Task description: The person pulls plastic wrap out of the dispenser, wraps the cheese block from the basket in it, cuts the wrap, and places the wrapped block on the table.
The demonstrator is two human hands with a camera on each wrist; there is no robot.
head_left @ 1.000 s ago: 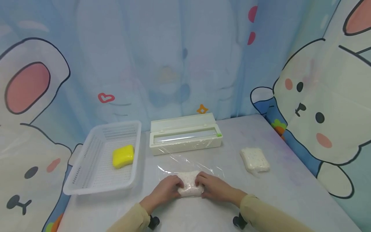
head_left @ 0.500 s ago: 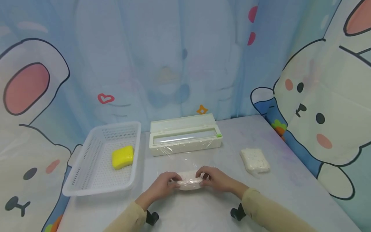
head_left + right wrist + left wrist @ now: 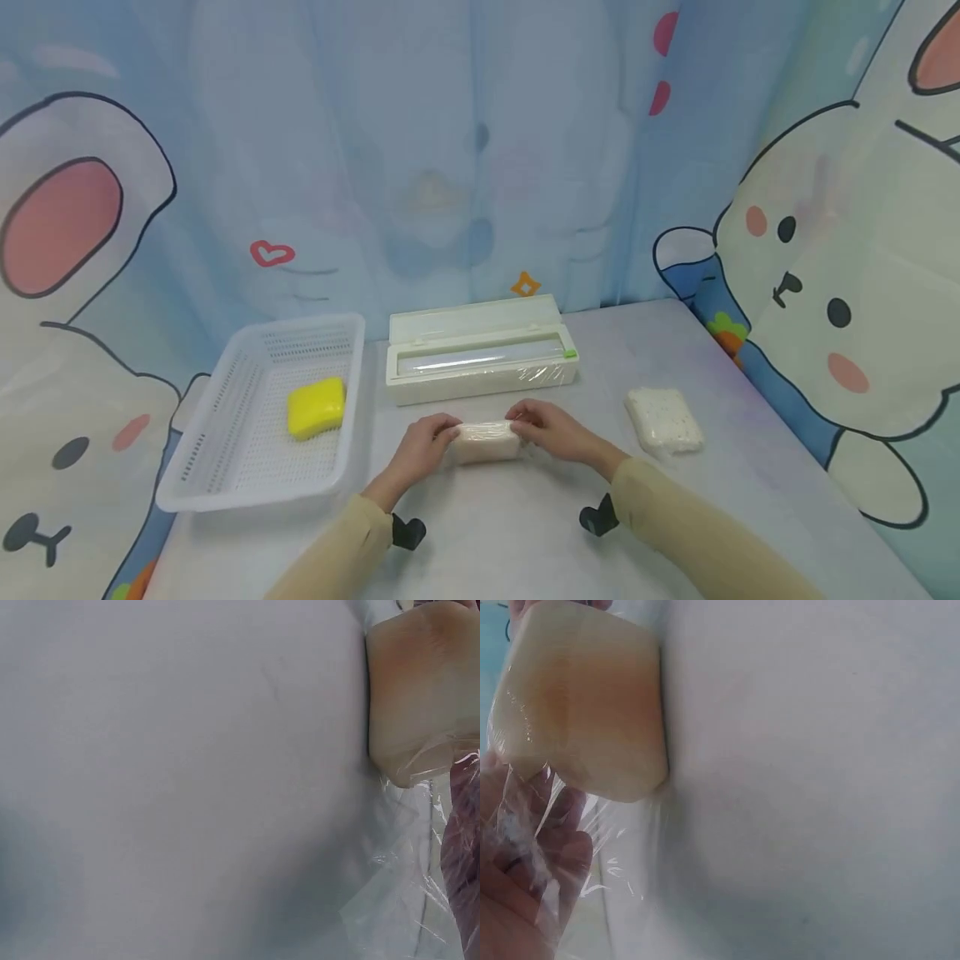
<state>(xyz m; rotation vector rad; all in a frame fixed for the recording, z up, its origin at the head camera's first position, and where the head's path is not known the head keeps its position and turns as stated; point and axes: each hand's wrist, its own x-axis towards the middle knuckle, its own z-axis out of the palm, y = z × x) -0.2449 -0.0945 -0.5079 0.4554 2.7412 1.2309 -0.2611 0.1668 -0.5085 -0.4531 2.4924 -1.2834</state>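
And here we are with the pale block (image 3: pixel 486 444) right between the two sets of fingers, its long axis running crosswise, straight from one hand to the other. The left hand (image 3: pixel 422 450) has its fingers bent onto one end, the right hand (image 3: pixel 557 432) pinches the other, so we'd call neither hand nearer. We watch the block's lower edge meet the tabletop (image 3: pixel 495 533), the grips sitting up by its top edge. And look at the clear film (image 3: pixel 386 900), loose off the end beside the right fingers! That's what we'd judge matters: slack lies out past the ends, just where the fingers grip. Beyond the fingers we have the film box (image 3: pixel 482 383), lid up; off to their right, a second wrapped block (image 3: pixel 664 421); to their left, the basket (image 3: pixel 247 502).
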